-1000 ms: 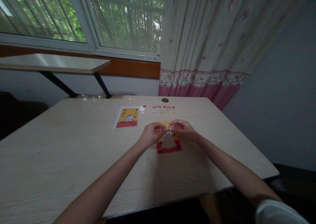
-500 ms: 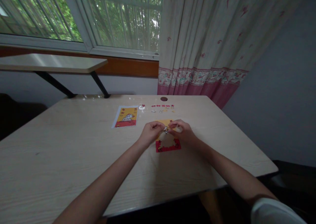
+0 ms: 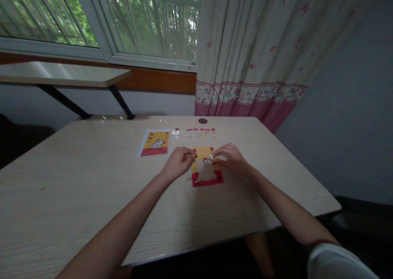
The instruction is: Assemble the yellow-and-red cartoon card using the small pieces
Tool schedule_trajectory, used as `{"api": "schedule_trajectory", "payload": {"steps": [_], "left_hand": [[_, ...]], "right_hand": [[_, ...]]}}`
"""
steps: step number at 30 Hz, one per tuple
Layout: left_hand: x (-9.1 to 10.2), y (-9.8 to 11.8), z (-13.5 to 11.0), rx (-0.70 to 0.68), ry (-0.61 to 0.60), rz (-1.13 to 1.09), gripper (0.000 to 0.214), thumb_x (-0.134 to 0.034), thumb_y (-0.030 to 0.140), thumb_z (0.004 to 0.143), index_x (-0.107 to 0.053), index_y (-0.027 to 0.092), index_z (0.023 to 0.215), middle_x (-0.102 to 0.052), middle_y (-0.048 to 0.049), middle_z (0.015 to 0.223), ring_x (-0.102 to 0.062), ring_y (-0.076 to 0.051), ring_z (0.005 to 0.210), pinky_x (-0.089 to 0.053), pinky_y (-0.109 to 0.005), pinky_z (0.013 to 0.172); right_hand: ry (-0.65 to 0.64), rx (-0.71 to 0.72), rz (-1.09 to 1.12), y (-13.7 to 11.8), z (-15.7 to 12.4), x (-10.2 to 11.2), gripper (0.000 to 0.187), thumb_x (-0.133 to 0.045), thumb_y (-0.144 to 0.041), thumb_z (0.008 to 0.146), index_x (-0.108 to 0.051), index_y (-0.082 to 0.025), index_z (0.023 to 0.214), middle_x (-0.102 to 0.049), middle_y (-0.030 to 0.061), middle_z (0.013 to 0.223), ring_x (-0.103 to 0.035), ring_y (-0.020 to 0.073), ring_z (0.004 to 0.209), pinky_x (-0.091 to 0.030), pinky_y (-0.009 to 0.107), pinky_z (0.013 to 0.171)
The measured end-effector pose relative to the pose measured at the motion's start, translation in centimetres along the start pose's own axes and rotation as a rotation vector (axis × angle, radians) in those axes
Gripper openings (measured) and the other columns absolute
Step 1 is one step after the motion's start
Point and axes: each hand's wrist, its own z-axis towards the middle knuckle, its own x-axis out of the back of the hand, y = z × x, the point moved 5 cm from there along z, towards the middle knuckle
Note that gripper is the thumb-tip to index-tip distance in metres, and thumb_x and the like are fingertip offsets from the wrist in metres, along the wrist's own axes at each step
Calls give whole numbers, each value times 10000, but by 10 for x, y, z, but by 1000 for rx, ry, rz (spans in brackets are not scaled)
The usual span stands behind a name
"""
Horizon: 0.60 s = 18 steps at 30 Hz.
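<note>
A flat puzzle with a yellow top and a red bottom [image 3: 207, 182] lies on the pale, wood-patterned table [image 3: 107, 197]. Call the puzzle the middle of a clock, with twelve at the table's far edge. A big gap in the puzzle lets the table show through. At nine o'clock is the left hand [image 3: 179, 163], its fingers curled close together by the puzzle's edge; I cannot tell if they hold anything. At three o'clock is the right hand [image 3: 231, 159]. Its thumb and finger are narrow, by a small white piece [image 3: 211, 156]; I cannot tell if they pinch it. At twelve o'clock lie small red pieces [image 3: 202, 129] in a row and, just nearer, small white and yellow pieces [image 3: 199, 137]. At ten o'clock lies a yellow and red paper picture [image 3: 159, 135].
</note>
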Motion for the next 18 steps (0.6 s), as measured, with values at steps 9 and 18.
{"api": "schedule_trajectory", "payload": {"steps": [9, 18], "left_hand": [[-16, 34, -16, -342, -283, 378, 241, -463, 246, 864, -619, 177, 1034, -603, -88, 975, -517, -226, 948, -413, -364, 828], [-26, 41, -21, -425, -354, 388, 346, -488, 247, 849, -545, 243, 1190, -515, -100, 1161, -454, -255, 1057, -390, -401, 877]], "right_hand": [[-244, -47, -41, 4, -6, -15, 241, -691, -430, 708, -689, -255, 874, -681, 14, 886, -562, 175, 855, -356, 310, 795], [-187, -182, 31, 17, -3, -21, 153, -663, -323, 751, -686, -215, 858, -670, 26, 843, -562, 159, 811, -387, 306, 783]]}}
